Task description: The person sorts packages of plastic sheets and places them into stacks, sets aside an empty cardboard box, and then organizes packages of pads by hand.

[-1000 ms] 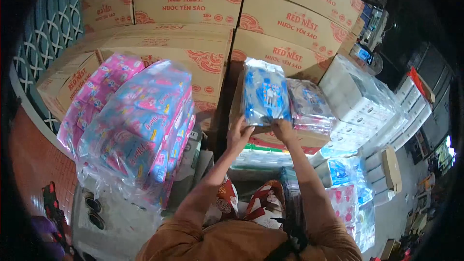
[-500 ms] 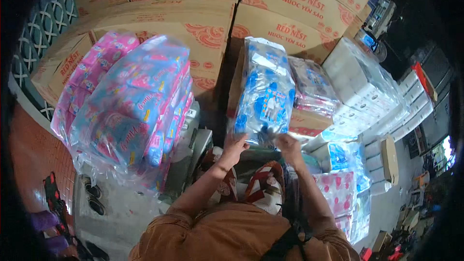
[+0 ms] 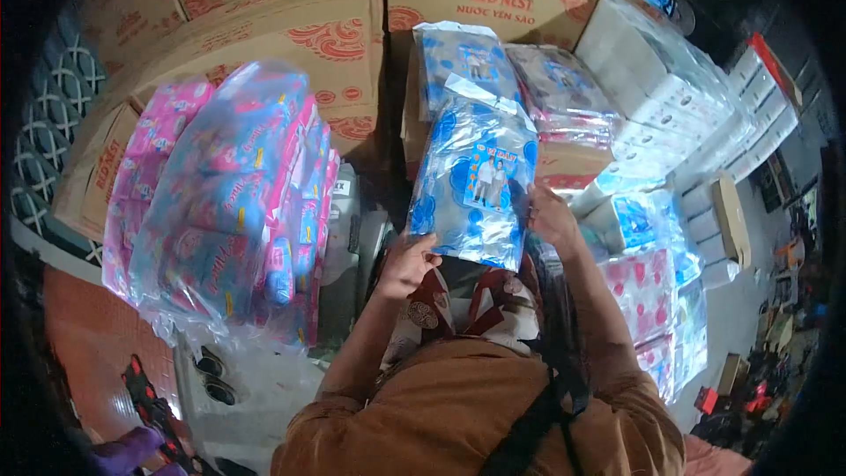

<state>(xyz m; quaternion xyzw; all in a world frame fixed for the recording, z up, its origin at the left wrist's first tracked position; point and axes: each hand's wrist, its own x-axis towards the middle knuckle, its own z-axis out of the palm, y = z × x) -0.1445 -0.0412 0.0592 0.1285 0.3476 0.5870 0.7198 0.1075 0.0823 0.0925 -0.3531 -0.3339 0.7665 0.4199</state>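
Note:
A flat plastic package with blue dots and a small picture of figures (image 3: 467, 185) is held up in front of me, tilted over my lap. My left hand (image 3: 408, 266) pinches its lower left corner. On its right edge my right hand (image 3: 552, 214) has its fingers closed. Behind it lies a similar blue-dotted package (image 3: 465, 62) on a carton. Beside that one sits a stack of pink-edged packages (image 3: 564, 92).
Large wrapped pink and blue packs (image 3: 220, 203) stand at the left. Red Nest cartons (image 3: 476, 0) rise behind. White wrapped packs (image 3: 661, 79) and pink-dotted rolls (image 3: 639, 295) are at the right. Shoes (image 3: 214, 379) lie on the floor at lower left.
The held package has come off the other blue-dotted one, towards me. My right hand has moved from its near end up to its right edge. The view has shifted.

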